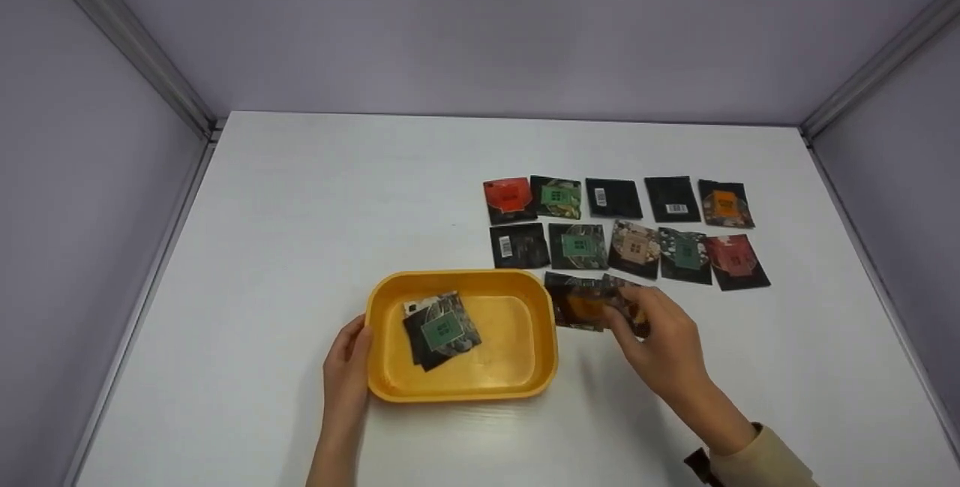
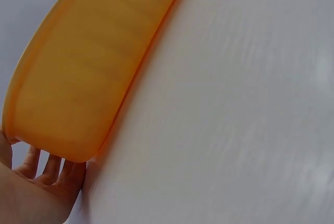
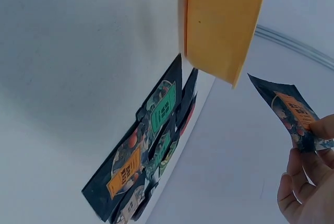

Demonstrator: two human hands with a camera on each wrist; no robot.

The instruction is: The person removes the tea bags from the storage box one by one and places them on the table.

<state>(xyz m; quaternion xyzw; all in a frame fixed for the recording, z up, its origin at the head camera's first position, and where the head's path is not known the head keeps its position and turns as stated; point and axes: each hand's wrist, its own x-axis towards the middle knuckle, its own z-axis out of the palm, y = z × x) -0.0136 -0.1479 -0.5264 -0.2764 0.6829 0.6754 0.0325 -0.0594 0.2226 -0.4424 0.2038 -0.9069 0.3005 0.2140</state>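
Observation:
My left hand [image 1: 349, 367] grips the left end of a yellow plastic tray [image 1: 510, 399], thumb at the rim and fingers against the outer wall [image 2: 68, 98]. In the tray, a green-labelled sachet [image 1: 442, 331] lies on top of another dark one. To the right of the tray, my right hand [image 1: 664, 341] pinches a small dark sachet with an orange label [image 3: 295, 110] between thumb and fingers. In the right wrist view it is held up off the table. A flat orange-labelled sachet [image 1: 574, 303] lies beside the tray, partly overlapped by the hand's sachet in the head view.
Behind the tray's right half, several sachets lie in two rows on the white table [image 1: 300, 209]. Some show coloured labels, like the red one [image 1: 510, 198]; others show a dark barcode side, like one sachet [image 1: 673, 200]. Pale panels [image 1: 495, 37] enclose the table.

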